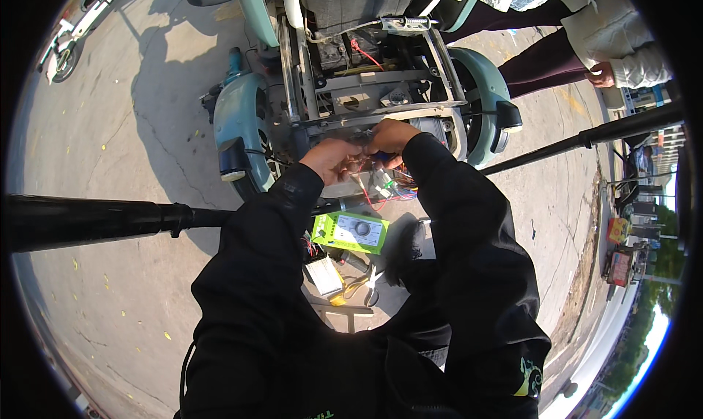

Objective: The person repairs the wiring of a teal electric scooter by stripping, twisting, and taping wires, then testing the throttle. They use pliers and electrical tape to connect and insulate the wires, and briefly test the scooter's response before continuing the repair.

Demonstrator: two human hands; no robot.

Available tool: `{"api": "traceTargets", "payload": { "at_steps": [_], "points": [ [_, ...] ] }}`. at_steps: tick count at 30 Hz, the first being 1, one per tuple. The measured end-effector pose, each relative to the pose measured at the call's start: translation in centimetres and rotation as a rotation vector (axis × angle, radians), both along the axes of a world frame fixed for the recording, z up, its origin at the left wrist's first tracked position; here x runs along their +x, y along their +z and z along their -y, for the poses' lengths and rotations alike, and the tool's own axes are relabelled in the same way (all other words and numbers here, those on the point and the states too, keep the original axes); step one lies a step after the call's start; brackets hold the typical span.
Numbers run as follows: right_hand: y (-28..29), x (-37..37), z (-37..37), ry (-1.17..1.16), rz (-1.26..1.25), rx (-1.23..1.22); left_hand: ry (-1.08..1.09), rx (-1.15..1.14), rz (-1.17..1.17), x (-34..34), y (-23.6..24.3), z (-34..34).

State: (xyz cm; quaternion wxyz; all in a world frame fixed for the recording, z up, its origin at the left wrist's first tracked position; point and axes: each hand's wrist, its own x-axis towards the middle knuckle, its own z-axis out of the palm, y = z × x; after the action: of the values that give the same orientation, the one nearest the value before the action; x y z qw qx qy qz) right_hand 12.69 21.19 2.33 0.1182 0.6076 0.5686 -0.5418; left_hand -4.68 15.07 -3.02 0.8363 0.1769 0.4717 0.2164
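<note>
Taking the hands as the centre of the clock, the wires [373, 202] trail out from beneath them toward five and six o'clock, at the near end of an opened vehicle frame [344, 117]. Thin strands of red and blue loop loosely among pale plastic connectors [381, 179]. The left hand [329, 161] and right hand [395, 138] meet over this bundle, fingers bent inward and close together; blur and overlap mean one cannot tell what each pinches.

The frame's metal crossbar edge lies just beyond the hands at twelve o'clock, with blue-green fenders at ten [242, 114] and two [476, 100]. Black bars run out near nine [110, 223] and three [578, 142], bounding sideways room. Concrete [110, 287] stretches past the left bar toward eight. At six, a bright green box [338, 237] sits near the wires, with a silvery case [324, 275] and scissors [374, 286] farther down. Another person [604, 35] stands at two.

The box carries small print and a round grey picture; the lettering is too small to make out. A yellow-green graphic [529, 379] marks the right sleeve.
</note>
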Motion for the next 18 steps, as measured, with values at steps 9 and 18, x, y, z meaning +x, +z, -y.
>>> {"api": "traceTargets", "payload": {
  "at_steps": [9, 18],
  "points": [
    [0.3, 0.1, 0.1, -0.012, -0.035, 0.002, 0.020, 0.167, -0.097, 0.1, 0.1, 0.3],
    [0.0, 0.3, -0.6, -0.077, -0.070, -0.034, 0.004, 0.951, -0.710, 1.2, -0.5, 1.8]
  ]
}}
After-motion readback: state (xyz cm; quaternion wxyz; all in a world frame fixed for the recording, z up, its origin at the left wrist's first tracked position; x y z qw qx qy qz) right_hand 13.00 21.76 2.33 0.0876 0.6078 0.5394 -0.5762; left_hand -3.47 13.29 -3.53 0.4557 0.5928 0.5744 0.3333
